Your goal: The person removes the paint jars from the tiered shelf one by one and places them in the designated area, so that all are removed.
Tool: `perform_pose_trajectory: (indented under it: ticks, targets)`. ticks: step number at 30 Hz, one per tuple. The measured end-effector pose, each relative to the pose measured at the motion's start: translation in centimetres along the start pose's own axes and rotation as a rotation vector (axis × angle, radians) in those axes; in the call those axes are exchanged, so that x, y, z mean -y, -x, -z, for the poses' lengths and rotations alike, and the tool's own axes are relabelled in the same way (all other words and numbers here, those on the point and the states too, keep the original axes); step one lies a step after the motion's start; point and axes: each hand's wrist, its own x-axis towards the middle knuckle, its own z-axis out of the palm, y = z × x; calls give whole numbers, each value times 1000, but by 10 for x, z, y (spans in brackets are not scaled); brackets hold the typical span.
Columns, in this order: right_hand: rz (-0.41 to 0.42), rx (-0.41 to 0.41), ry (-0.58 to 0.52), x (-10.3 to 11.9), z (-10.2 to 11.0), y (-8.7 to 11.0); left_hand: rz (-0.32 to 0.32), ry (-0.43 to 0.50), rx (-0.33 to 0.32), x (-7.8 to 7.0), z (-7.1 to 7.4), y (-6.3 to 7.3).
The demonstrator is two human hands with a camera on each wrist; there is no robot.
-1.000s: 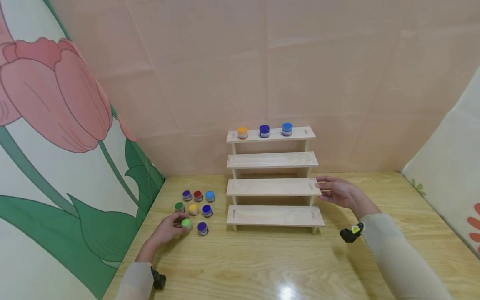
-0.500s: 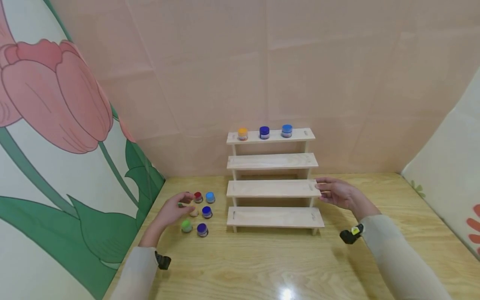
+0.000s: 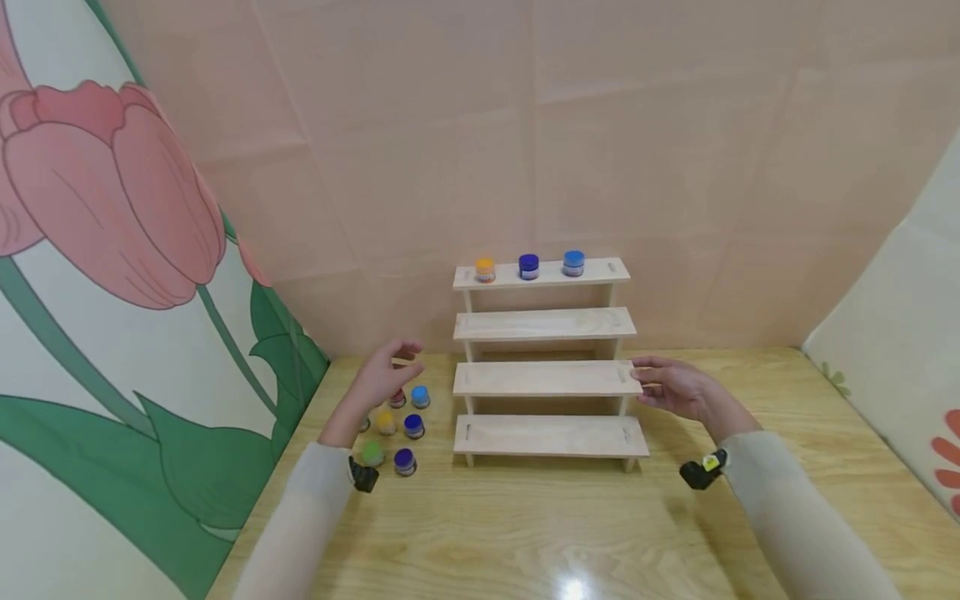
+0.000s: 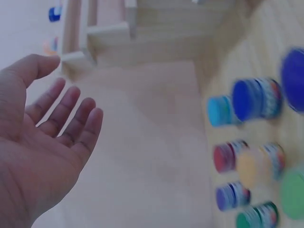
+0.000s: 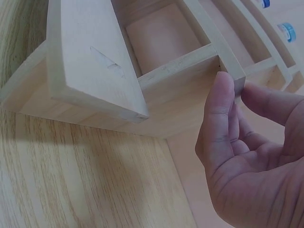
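Observation:
My left hand (image 3: 381,375) hovers over the back of a group of small paint jars, and its palm is bare in the left wrist view. Below it stand a light blue jar (image 3: 421,397), a yellow jar (image 3: 386,422), a light green jar (image 3: 372,453) and dark blue ones. The hand partly covers the red jar (image 3: 397,398). My right hand (image 3: 678,389) pinches the right end of a step on the four-tier wooden shelf (image 3: 547,379), thumb and fingers on either side of the board's corner.
On the top step sit an orange jar (image 3: 485,270), a dark blue jar (image 3: 528,267) and a light blue jar (image 3: 573,263). A pinkish cloth wall (image 3: 675,167) rises behind the shelf. The wood-grain table (image 3: 480,533) extends in front.
My left hand has left the light green jar and moved up and to the right over the back of the group, its fingers empty. The right hand keeps its place on the shelf.

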Motion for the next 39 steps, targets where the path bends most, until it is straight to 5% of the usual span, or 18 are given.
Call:
perform_pose_trajectory:
  ticks: [22,29,39]
  targets:
    - [1,24,6,-2,2,-1,-164,166,-106,-71,-27,-83]
    - [-6,14,6,1,1,-1,-141,185,-118,-88,-31,-104]
    - [14,35,3,1,-1,1,-99,208,-178,-95,-38,-130]
